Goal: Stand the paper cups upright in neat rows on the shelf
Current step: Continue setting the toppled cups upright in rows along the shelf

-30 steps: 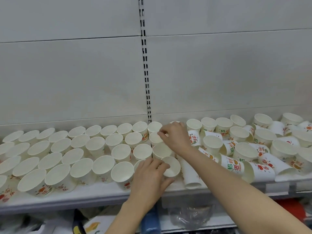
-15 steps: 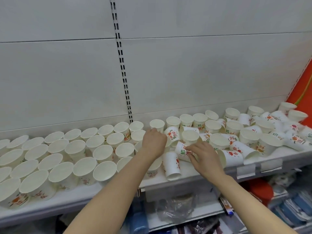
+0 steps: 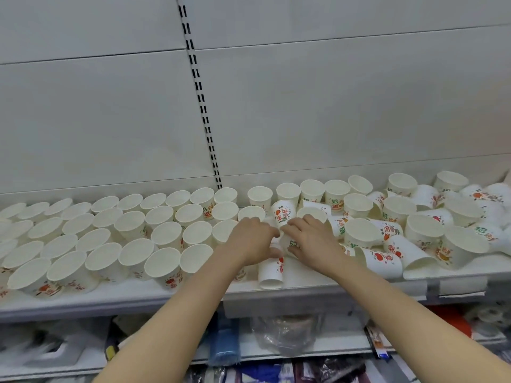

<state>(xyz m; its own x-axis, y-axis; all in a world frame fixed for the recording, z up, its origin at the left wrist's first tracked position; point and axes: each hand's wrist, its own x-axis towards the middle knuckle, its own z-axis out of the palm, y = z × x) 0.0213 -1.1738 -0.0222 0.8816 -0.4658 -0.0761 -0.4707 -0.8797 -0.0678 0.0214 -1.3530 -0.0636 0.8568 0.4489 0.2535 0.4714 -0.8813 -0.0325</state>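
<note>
I am gripping a tipped paper cup (image 3: 290, 243) between my right hand (image 3: 312, 239) fingers and left hand (image 3: 251, 239) fingers, while another toppled cup (image 3: 271, 273) is lying just below them, mouth toward me.

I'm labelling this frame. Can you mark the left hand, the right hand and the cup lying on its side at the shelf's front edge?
left hand (image 3: 250, 239), head view, back of the hand.
right hand (image 3: 312, 240), head view, back of the hand.
lying cup (image 3: 270, 276), head view, its white side wall.

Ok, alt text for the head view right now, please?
Both hands meet on a tipped cup mid-shelf. Upright cups stand in rows to the left; toppled cups lie jumbled to the right.
</note>
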